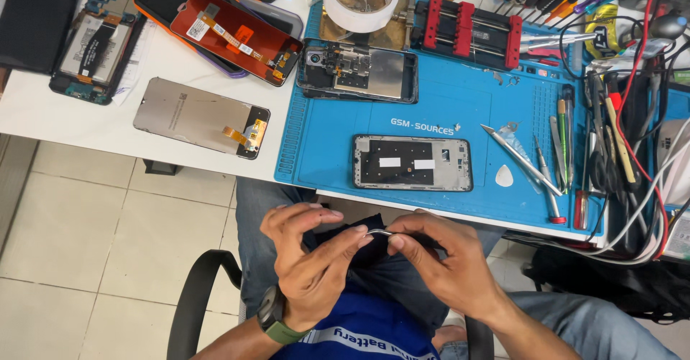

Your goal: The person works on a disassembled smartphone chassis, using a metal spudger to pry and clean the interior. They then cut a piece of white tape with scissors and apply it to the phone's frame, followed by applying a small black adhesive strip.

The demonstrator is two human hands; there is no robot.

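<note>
Both hands low over lap, below surface (pixel 215 65) edge. Left hand (pixel 309 259) and right hand (pixel 438 263) meet fingertip to fingertip, fingers pinched on thin curved metal tweezers (pixel 381 232) held between them; dark small part under fingers, unclear. Step in hand, by the look: handling tweezers or a tiny piece off the mat. Next move likely needs steady fine grip. Phone frame (pixel 412 162) lies on blue mat (pixel 460 108), apart from hands.

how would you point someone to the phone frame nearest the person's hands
Start at the blue work mat on the white table. Near its front edge, just above the hands, lies a silver phone frame flat on its own. Unlike the darker opened phone farther back, it shows two small white strips on a black centre.
</note>
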